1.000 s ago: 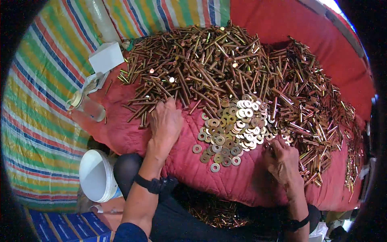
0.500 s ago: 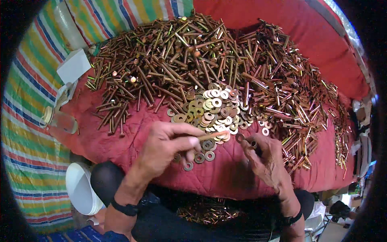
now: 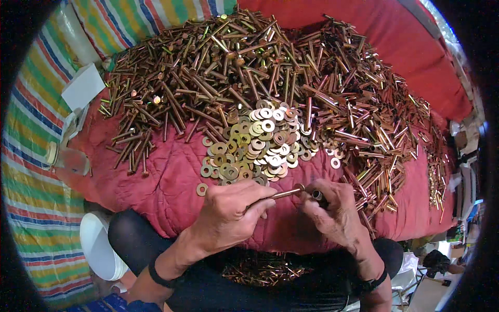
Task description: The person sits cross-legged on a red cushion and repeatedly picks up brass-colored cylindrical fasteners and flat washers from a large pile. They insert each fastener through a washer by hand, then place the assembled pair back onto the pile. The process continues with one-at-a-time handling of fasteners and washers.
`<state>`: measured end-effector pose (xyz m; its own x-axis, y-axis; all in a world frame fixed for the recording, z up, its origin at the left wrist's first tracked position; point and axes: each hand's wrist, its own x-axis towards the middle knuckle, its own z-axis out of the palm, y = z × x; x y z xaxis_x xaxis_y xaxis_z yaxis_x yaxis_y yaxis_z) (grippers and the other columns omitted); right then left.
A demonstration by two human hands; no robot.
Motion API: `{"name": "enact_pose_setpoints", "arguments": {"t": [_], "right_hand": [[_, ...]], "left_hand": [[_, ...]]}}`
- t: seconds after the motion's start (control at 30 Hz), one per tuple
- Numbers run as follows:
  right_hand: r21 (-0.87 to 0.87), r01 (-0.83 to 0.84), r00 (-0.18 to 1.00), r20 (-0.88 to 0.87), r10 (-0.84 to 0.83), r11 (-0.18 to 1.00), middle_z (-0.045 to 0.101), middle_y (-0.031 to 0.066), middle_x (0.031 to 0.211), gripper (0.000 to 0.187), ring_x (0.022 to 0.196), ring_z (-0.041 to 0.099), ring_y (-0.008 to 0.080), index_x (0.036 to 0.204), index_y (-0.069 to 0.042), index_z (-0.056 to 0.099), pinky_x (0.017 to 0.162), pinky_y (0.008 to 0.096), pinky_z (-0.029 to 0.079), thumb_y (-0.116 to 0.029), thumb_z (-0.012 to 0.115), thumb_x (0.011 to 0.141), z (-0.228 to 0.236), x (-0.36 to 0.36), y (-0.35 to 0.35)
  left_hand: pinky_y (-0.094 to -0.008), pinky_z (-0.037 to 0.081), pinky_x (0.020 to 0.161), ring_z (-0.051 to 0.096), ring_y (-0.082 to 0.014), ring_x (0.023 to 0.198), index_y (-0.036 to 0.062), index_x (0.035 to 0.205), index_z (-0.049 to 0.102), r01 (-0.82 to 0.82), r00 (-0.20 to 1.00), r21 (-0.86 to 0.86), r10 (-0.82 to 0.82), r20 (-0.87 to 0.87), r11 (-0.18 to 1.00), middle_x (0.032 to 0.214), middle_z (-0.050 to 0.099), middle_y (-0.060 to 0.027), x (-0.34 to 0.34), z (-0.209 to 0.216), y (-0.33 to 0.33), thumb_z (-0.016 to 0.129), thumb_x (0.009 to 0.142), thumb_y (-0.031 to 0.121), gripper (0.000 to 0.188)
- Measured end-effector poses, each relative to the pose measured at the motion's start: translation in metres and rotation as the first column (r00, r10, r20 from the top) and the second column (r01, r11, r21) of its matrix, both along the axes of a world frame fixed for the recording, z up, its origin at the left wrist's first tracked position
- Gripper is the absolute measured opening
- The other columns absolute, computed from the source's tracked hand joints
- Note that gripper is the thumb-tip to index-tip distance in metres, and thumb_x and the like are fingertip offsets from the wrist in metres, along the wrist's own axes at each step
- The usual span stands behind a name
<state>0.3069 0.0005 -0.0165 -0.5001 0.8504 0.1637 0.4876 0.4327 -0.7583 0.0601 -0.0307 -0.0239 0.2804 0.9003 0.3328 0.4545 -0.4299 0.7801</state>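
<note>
My left hand (image 3: 223, 212) pinches a slim copper-coloured bolt (image 3: 283, 194) between thumb and fingers; its head end is hidden in the grip. The bolt's right end meets a flat washer (image 3: 299, 187) at the fingertips of my right hand (image 3: 337, 212). I cannot tell whether the bolt passes through the washer. My right hand also grips a short hollow metal sleeve (image 3: 317, 195), its round open end facing up. Just beyond both hands lies a pile of brassy washers (image 3: 260, 143), and a single washer (image 3: 201, 189) rests left of it.
A large heap of bolts (image 3: 208, 78) covers the far part of the red quilted cloth (image 3: 171, 195). Metal sleeves (image 3: 374, 135) are heaped on the right. At left are a clear jar (image 3: 73, 160), a white box (image 3: 83, 87) and a white bucket (image 3: 99, 247). More metal pieces (image 3: 265, 269) lie below my hands.
My left hand has brought the bolt down and right, against the washer. My right hand has shifted slightly left and down, still holding washer and sleeve. The whole view has shifted slightly.
</note>
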Motion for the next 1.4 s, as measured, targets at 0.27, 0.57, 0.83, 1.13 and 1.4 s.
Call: {"name": "enact_pose_setpoints", "arguments": {"t": [0.27, 0.57, 0.83, 1.13, 1.4], "right_hand": [[0.071, -0.069, 0.974, 0.222, 0.052, 0.995, 0.062, 0.0204, 0.089, 0.025, 0.076, 0.066, 0.0428, 0.101, -0.001, 0.063, 0.066, 0.0496, 0.054, -0.018, 0.073, 0.086, 0.025, 0.0, -0.008], [0.231, -0.199, 0.945, 0.302, 0.125, 0.952, 0.065, 0.0151, 0.102, 0.065, 0.087, 0.067, 0.0376, 0.13, -0.001, 0.065, 0.075, 0.0458, 0.057, -0.003, 0.077, 0.066, 0.021, 0.021, 0.005], [0.172, -0.29, 0.941, 0.232, 0.247, 0.942, 0.067, 0.0145, 0.103, 0.077, 0.094, 0.068, 0.0365, 0.133, -0.002, 0.063, 0.081, 0.0441, 0.058, -0.003, 0.079, 0.058, 0.02, 0.026, 0.007], [-0.018, -0.139, 0.985, 0.096, 0.14, 0.99, 0.074, 0.0102, 0.091, 0.027, 0.081, 0.075, 0.0234, 0.102, -0.001, 0.067, 0.072, 0.0343, 0.058, 0.007, 0.079, 0.078, 0.026, 0.018, -0.002], [-0.082, -0.2, 0.977, -0.096, 0.192, 0.976, 0.072, 0.0096, 0.09, 0.024, 0.083, 0.072, 0.0229, 0.093, -0.002, 0.077, 0.071, 0.0337, 0.055, -0.006, 0.087, 0.071, 0.032, 0.019, 0.002]], "left_hand": [[-0.0323, 0.061, 0.068, 0.076, -0.0235, 0.077, -0.0008, 0.103, 0.078, 0.003, 0.999, 0.08, 0.0, -0.04, 0.997, 0.089, 0.077, -0.0136, 0.009, -0.007, -0.002, 0.079, 0.088, 0.002, 0.016], [-0.0258, 0.06, 0.063, 0.072, -0.012, 0.07, -0.007, 0.105, 0.077, 0.147, 0.882, -0.509, 0.121, 0.456, 0.848, 0.084, 0.076, -0.0088, -0.008, 0.007, 0.003, 0.074, 0.093, -0.001, 0.014], [-0.0258, 0.059, 0.061, 0.072, -0.0131, 0.068, -0.0068, 0.104, 0.077, 0.212, 0.877, -0.583, 0.111, 0.468, 0.784, 0.082, 0.076, -0.0098, -0.01, 0.008, 0.001, 0.074, 0.093, 0.0, 0.013], [-0.0247, 0.058, 0.059, 0.072, -0.0128, 0.065, -0.0061, 0.102, 0.078, 0.211, 0.89, -0.54, 0.068, 0.45, 0.815, 0.08, 0.076, -0.0089, -0.012, 0.01, 0.0, 0.074, 0.093, -0.001, 0.011], [-0.0253, 0.056, 0.056, 0.072, -0.0136, 0.062, -0.0068, 0.099, 0.078, 0.257, 0.896, -0.475, -0.022, 0.444, 0.842, 0.076, 0.075, -0.0099, -0.012, 0.015, -0.004, 0.075, 0.09, -0.003, 0.01]]}}
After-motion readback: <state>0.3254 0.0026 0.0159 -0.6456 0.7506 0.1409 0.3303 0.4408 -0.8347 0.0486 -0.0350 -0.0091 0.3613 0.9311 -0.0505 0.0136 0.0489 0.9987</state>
